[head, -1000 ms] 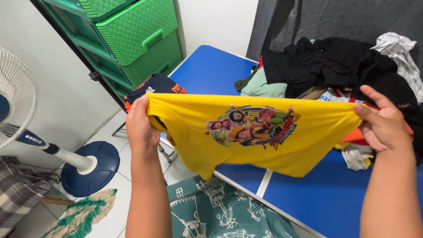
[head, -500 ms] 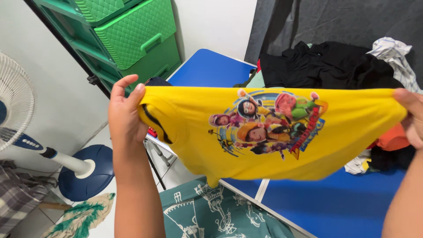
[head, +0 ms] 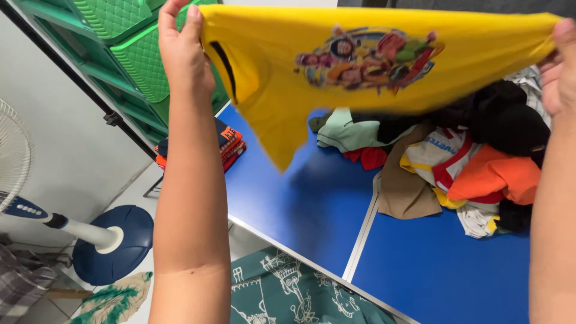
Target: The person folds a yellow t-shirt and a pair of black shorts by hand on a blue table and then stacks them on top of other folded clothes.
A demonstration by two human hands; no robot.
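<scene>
A yellow T-shirt (head: 282,84) with a colourful cartoon print is stretched wide and held high across the top of the view. My left hand (head: 183,51) grips its left end near the dark-trimmed collar. My right hand (head: 561,66) grips its right end at the frame's edge. The shirt hangs above a blue table (head: 312,204), with its loose lower corner dangling over the table's left half.
A pile of mixed clothes (head: 474,156) lies on the table's right side. A small stack of folded garments (head: 225,141) sits at its left edge. Green plastic drawers (head: 132,54) stand behind. A standing fan's blue base (head: 114,243) and a teal patterned cloth (head: 294,294) are below.
Both hands have lifted the yellow shirt from chest height up to the top of the view, uncovering the clothes pile and the table beneath. The view has tilted downward.
</scene>
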